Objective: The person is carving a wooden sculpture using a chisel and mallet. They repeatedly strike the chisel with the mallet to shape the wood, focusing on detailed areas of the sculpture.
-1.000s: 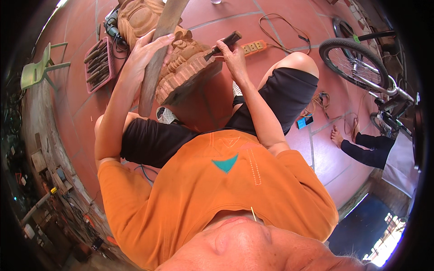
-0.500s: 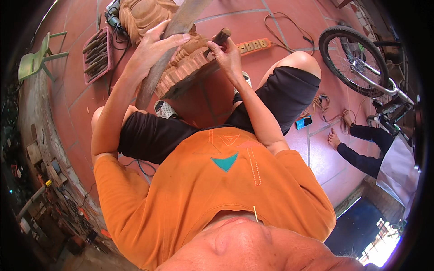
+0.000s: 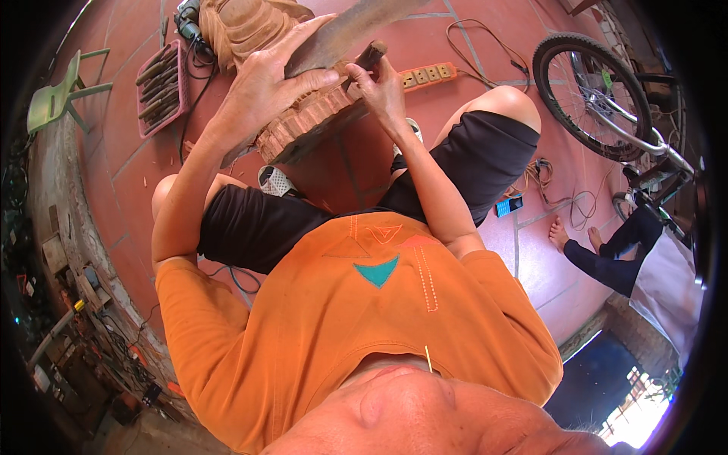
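My left hand (image 3: 262, 87) is closed around a long, flat, grey-brown wooden paddle (image 3: 345, 34), which slants up to the right beyond the far edge. My right hand (image 3: 387, 97) grips a chisel (image 3: 371, 54) by its dark wooden handle; its tip is hidden from me. Under and between both hands lies a brown wood carving (image 3: 250, 29) with carved folds at the far end. Its ridged base (image 3: 307, 127) points toward me, between my feet. The paddle covers part of the carving's middle.
A pink basket (image 3: 184, 91) of chisels and a green power tool (image 3: 187, 21) lie left. Right are an orange power strip (image 3: 429, 76), a bicycle (image 3: 593, 98), a blue phone (image 3: 509, 206) and another person's bare foot (image 3: 559, 233). A green chair (image 3: 57, 95) stands far left.
My left hand has moved right with the paddle, which has turned to slant more to the right. My right hand has hardly shifted. The other person's feet have moved.
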A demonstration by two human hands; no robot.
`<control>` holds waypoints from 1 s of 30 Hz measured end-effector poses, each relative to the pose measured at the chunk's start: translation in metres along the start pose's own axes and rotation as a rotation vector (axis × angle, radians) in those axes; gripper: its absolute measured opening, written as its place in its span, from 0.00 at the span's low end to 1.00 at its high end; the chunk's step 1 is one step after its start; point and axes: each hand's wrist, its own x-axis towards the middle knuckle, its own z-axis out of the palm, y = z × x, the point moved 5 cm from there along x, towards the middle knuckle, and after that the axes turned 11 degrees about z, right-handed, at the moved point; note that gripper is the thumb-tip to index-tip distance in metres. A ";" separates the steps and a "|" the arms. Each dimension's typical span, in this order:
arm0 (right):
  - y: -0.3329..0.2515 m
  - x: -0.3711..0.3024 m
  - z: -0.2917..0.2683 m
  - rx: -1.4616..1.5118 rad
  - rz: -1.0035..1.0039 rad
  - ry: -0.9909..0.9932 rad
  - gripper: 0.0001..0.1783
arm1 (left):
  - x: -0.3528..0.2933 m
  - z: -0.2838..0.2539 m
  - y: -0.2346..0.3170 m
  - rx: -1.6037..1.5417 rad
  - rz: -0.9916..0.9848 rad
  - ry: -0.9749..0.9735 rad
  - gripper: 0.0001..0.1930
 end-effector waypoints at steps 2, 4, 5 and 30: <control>0.008 0.003 0.000 -0.002 0.006 -0.001 0.19 | -0.002 0.001 -0.002 0.028 0.028 -0.016 0.38; 0.005 0.003 0.000 -0.019 0.009 0.000 0.19 | -0.002 0.000 -0.001 0.052 0.034 -0.030 0.38; 0.003 0.002 -0.001 -0.034 0.009 0.003 0.19 | -0.002 -0.001 0.000 0.065 0.038 -0.037 0.38; 0.018 0.017 0.003 -0.061 0.115 -0.083 0.21 | 0.000 0.010 -0.017 0.429 -0.118 -0.330 0.38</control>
